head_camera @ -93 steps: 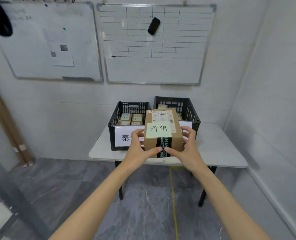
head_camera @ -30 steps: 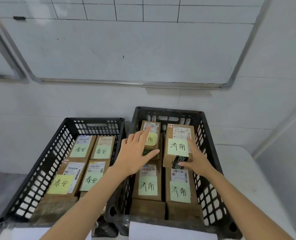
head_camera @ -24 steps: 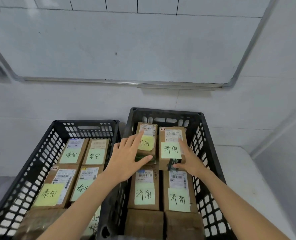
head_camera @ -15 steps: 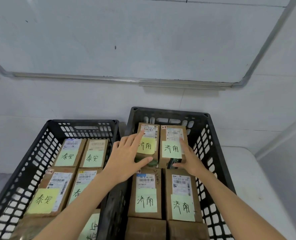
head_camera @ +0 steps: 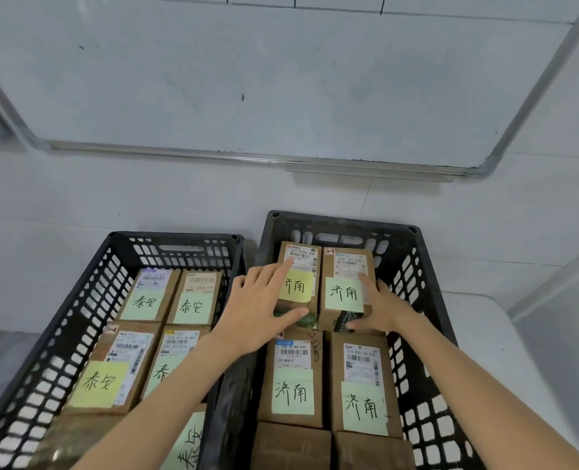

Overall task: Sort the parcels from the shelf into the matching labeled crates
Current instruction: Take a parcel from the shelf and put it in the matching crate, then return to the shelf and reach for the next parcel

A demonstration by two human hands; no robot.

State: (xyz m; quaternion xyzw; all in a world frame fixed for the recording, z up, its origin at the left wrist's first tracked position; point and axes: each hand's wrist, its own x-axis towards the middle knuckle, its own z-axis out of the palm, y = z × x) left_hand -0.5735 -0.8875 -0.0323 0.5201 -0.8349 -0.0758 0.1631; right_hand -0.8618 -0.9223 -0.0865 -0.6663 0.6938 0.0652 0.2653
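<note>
The brown parcel [head_camera: 345, 266] with a pale green handwritten note lies at the back right of the right black crate [head_camera: 342, 221]. My right hand [head_camera: 384, 310] holds its near right corner, fingers along the side and thumb on the front face. My left hand [head_camera: 257, 317] rests flat, fingers straight, on the neighbouring parcel [head_camera: 302, 257] with a yellow note at the back left. Two more parcels with the same characters, one [head_camera: 293, 378] on the left and one [head_camera: 362, 385] on the right, lie in front.
The left black crate [head_camera: 176, 238] holds several parcels with different characters on their notes. Both crates stand on a white table [head_camera: 484, 337] against a tiled wall. A whiteboard [head_camera: 247, 79] hangs above. The table's right edge lies close to a side wall.
I walked up to the crates with the parcel in both hands. It went down into the back right of the right crate. My left hand moved onto the neighbouring parcel.
</note>
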